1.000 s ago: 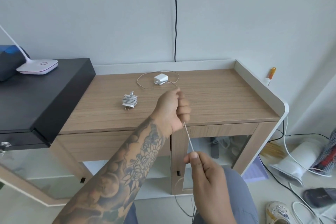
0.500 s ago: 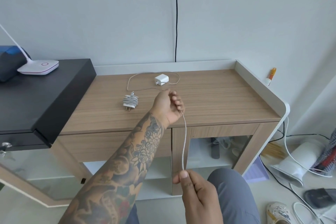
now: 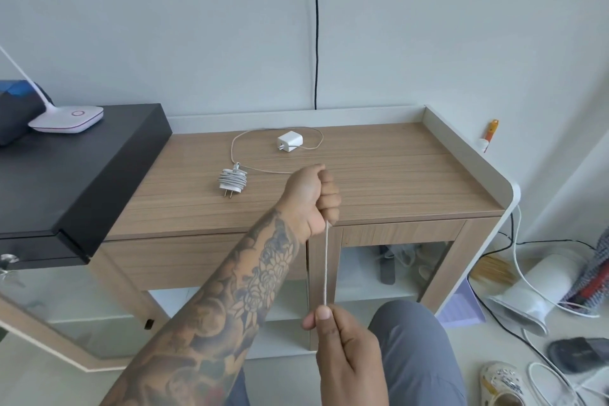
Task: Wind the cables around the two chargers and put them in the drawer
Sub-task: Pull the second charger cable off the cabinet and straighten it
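A: So, I'm fisting my left hand (image 3: 311, 199) round the loose cable (image 3: 325, 269), while my right hand (image 3: 342, 336) at 6 o'clock is pinching it lower down, keeping that stretch taut, probably for straightening before winding.

B: Where's its charger (image 3: 290, 141) sitting?

A: At 12 o'clock of the fist on the cabinet top (image 3: 395, 175), cable looping round it. The wound charger (image 3: 232, 179) is lying at 9 o'clock, well apart. A raised rim is guarding the back and right edges; open wood is lying rightward. The drawer (image 3: 197, 257) below is looking closed.
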